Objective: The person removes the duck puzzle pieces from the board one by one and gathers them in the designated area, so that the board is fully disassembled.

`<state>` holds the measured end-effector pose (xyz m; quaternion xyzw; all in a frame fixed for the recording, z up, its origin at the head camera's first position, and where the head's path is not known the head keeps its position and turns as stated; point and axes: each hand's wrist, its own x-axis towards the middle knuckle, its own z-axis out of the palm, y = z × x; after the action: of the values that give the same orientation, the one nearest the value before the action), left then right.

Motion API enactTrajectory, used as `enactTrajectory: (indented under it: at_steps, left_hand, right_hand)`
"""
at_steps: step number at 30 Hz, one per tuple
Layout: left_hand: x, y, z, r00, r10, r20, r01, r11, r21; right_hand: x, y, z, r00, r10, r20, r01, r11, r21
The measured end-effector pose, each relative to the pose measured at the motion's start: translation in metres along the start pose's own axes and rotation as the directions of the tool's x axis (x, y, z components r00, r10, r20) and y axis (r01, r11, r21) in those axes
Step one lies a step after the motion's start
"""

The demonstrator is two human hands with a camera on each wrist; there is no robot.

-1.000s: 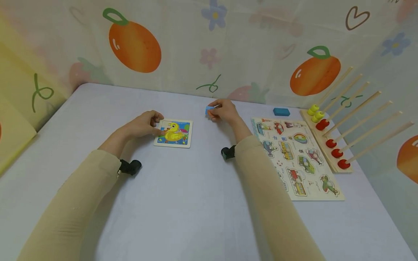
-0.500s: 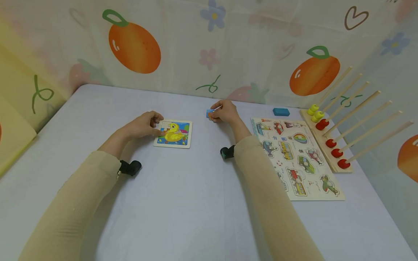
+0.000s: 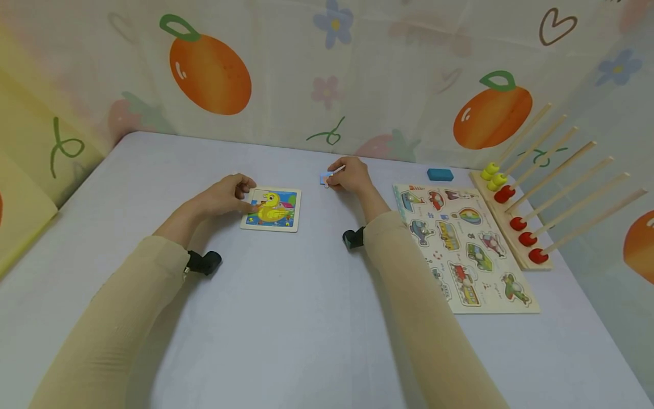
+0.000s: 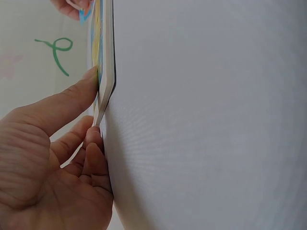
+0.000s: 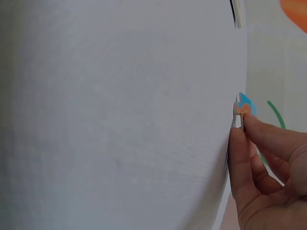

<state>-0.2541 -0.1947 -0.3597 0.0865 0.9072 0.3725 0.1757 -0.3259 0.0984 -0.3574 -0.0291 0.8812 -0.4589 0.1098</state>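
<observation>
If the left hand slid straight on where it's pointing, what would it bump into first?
Probably the duck puzzle, which the left hand touches. Beyond it, the piece in the right hand looks roughly in line, though depth is hard to judge.

The desk [image 3: 286,318] is viewed forward and downward from the head, at a remove. The left hand [image 4: 48,167] is shown close up at lower left from the left wrist, the right hand [image 5: 268,191] at lower right from the right wrist, the desk turned on edge in both. The duck puzzle [image 3: 276,210] is shared by the head and left-wrist views; the blue piece [image 3: 324,179] is caught by all three.
</observation>
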Motion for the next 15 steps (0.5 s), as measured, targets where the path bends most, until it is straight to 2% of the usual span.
enactTrajectory:
  at_steps: [15]
  left_hand:
    - [0.0015,-0.003,-0.0011,1.0,0.014,0.005,-0.014,1.0,0.004]
  right_hand:
    - [0.0016,-0.0019,0.0058,1.0,0.018,-0.007,-0.018,0.997,-0.07]
